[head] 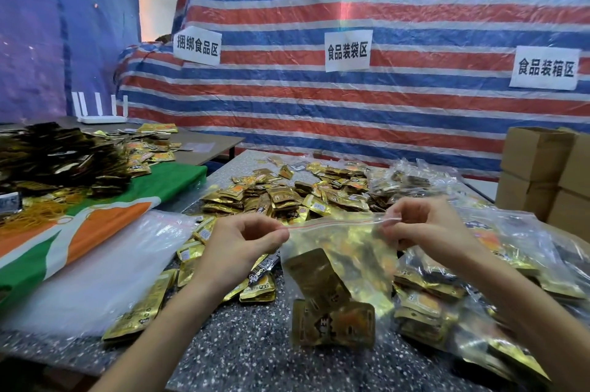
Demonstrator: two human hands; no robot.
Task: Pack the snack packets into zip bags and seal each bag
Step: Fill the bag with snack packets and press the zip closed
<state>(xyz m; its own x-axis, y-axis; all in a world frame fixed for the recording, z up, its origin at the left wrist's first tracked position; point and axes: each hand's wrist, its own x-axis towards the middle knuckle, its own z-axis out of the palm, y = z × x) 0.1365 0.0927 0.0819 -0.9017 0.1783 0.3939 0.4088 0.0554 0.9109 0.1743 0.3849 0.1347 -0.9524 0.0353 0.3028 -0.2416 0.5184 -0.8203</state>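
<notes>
At frame centre, a packet-filled zip bag (341, 251) is pinched at its top corners — left hand (242, 244), right hand (421, 225) — above the speckled table (249, 347).

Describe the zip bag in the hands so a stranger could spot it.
Start at the speckled table before the striped tarp. Near its front, the zip bag hangs between the left hand and right hand, each pinching a top corner. Unlike the filled bags lying at the right, it is held upright.

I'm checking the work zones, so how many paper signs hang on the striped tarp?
3. Left sign near the left edge of the tarp, middle sign above the packet pile, right sign above the cardboard boxes. None looks hidden.
</notes>
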